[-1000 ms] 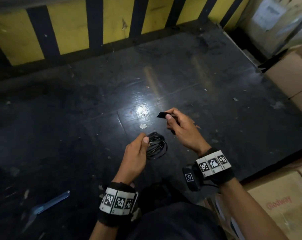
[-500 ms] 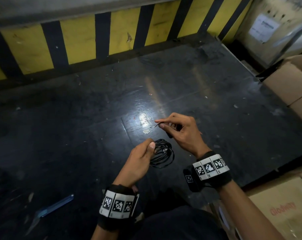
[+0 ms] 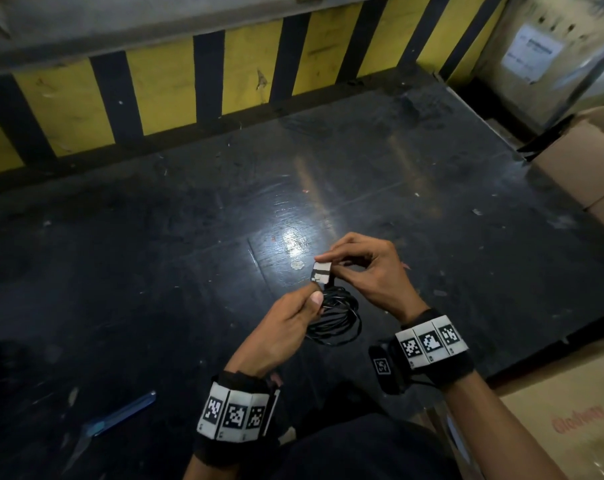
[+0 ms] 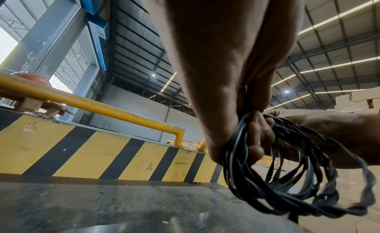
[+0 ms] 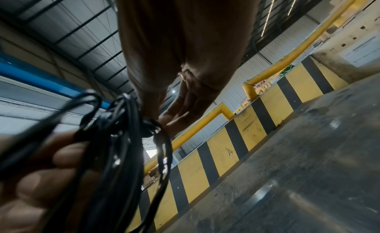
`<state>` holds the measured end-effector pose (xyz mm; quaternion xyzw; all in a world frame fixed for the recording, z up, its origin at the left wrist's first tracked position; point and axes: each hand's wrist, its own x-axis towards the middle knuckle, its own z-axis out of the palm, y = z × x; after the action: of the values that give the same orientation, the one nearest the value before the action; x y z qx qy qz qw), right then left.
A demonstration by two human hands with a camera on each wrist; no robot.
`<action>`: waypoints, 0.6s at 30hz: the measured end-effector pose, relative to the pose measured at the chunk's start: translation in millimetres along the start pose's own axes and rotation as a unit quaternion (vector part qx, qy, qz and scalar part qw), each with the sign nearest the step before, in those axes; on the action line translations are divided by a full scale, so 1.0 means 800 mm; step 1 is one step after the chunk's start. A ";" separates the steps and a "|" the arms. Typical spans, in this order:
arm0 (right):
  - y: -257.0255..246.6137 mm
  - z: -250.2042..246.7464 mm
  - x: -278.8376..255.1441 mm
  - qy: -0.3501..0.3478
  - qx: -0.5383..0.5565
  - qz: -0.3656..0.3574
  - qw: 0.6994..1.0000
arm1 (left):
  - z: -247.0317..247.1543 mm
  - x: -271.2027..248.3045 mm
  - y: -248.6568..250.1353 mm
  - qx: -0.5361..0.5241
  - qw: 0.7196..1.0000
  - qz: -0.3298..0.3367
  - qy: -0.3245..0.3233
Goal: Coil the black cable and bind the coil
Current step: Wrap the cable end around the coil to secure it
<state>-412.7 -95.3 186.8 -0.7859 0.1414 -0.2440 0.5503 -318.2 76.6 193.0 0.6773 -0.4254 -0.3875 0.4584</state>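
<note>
The black cable (image 3: 338, 318) is wound into a small coil of several loops, held above the dark table. My left hand (image 3: 295, 318) grips the coil at its upper left side; the left wrist view shows its fingers curled round the bundled loops (image 4: 273, 176). My right hand (image 3: 370, 271) pinches a short strap (image 3: 321, 273) at the top of the coil, its pale side up with a dark band across it. In the right wrist view the coil (image 5: 123, 147) hangs blurred in front of the left hand's fingers.
The dark scuffed table (image 3: 155, 271) ends at a yellow-and-black striped kerb (image 3: 162, 84) at the back. A blue tool (image 3: 120, 414) lies at the front left. Cardboard boxes (image 3: 577, 168) stand along the right edge and front right.
The right hand has brought the strap down onto the top of the coil and turned its pale side up. Both hands sit closer together; the left still grips the coil.
</note>
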 end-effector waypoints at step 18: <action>-0.043 -0.013 -0.039 0.034 -0.069 0.077 0.994 | 0.010 0.004 0.022 -0.039 0.999 -0.022 0.027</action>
<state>-445.7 -76.1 214.3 -0.8000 0.2361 -0.2173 0.5070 -328.3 67.1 207.2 0.6784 -0.3822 -0.3955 0.4871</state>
